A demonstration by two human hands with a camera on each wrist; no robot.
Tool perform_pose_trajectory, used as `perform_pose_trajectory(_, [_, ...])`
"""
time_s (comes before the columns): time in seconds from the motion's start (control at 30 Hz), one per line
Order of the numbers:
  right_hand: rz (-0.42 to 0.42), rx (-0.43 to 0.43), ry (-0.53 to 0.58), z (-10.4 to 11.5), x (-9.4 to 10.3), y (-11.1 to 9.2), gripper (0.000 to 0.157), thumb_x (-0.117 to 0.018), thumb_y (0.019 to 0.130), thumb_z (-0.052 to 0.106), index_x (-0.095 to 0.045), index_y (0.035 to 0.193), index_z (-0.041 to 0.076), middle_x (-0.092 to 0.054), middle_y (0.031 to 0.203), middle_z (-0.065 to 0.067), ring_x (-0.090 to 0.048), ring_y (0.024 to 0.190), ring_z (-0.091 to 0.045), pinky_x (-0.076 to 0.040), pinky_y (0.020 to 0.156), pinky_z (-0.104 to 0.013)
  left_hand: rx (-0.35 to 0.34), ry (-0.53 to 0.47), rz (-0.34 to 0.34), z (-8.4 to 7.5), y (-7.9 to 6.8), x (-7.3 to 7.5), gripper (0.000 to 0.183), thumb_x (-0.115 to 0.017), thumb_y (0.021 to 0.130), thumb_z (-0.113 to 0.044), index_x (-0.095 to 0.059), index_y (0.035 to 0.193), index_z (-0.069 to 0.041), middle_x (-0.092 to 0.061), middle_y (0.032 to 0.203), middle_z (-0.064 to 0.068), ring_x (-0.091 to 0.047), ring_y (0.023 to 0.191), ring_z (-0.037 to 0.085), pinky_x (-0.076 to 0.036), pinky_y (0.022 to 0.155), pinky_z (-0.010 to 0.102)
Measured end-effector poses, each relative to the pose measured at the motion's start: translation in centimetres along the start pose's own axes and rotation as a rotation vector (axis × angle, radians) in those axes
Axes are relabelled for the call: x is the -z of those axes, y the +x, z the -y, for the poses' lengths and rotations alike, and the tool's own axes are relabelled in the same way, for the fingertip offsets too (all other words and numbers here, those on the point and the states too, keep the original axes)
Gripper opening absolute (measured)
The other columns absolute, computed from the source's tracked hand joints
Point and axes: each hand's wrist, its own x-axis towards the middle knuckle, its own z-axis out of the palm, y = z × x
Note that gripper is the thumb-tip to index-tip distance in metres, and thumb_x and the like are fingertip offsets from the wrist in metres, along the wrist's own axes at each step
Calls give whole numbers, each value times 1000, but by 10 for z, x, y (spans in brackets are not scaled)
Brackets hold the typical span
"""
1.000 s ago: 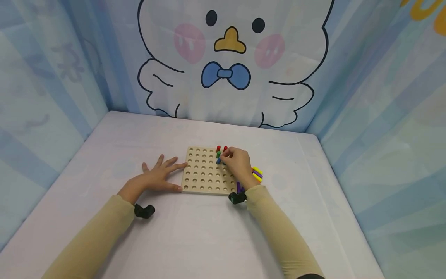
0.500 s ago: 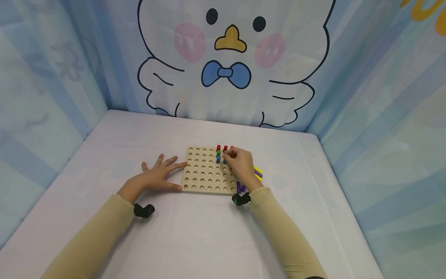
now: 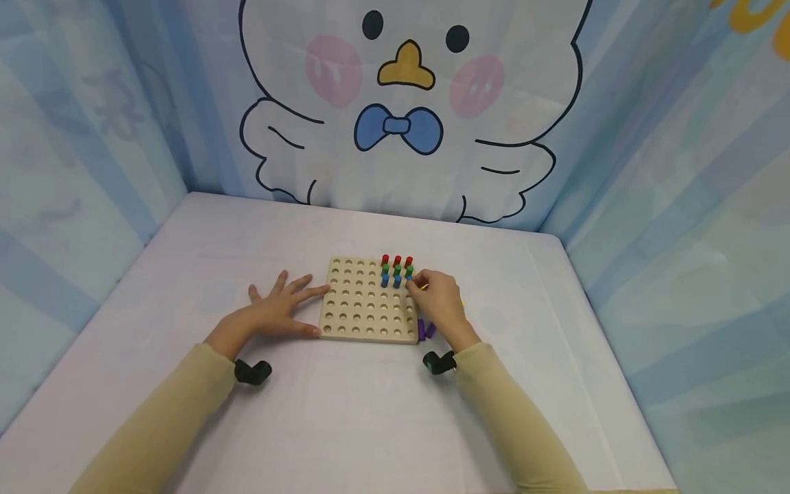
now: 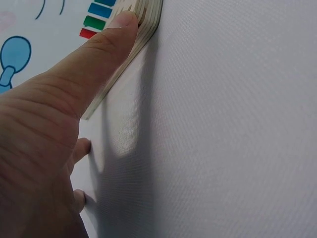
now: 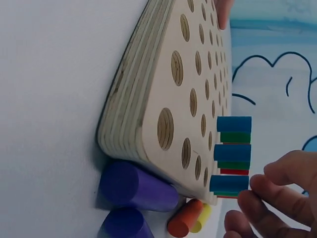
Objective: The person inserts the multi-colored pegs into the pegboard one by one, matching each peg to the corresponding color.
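Observation:
A square wooden peg board point(image 3: 356, 302) with rows of round holes lies on the table. Red, green and blue pegs stand upright at its far right corner, in three short rows. My left hand point(image 3: 274, 314) lies spread beside the board, its thumb and a fingertip touching the left edge. My right hand point(image 3: 439, 298) is at the right edge, thumb and fingers bent next to the top of the rightmost blue peg point(image 5: 229, 183). In the right wrist view that peg's top shows just short of the fingertips, and they do not wrap around it.
Two purple pegs point(image 5: 138, 186) lie against the board's near right corner. An orange-red peg point(image 5: 184, 218) and a yellow peg point(image 5: 200, 218) lie beyond them. A printed curtain point(image 3: 395, 178) borders the white table at the back and sides.
My right hand has shifted right and slightly nearer along the blue row. The row's right end and the green pegs behind it now show. The left hand stays at the board's edge.

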Motion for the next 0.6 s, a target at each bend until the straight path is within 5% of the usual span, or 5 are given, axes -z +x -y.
perform_pose_trajectory(0.4, [289, -108, -207, 1, 10, -25, 31, -75, 91, 18, -72, 117, 3, -71, 93, -7, -60, 73, -18, -45, 60, -27, 2, 1, -3, 3, 0, -2, 98, -70, 80, -77, -31, 162, -39, -9, 175, 13, 13, 154, 56, 14, 99, 91])
perform_pose_trajectory(0.6, [346, -98, -234, 6, 11, -32, 34, -80, 86, 15, -73, 115, 0, -70, 94, -8, -59, 74, -17, -46, 61, -26, -1, 3, -8, 3, 1, -2, 98, -70, 80, -77, -30, 162, -40, -8, 175, 13, 12, 154, 56, 14, 100, 91])
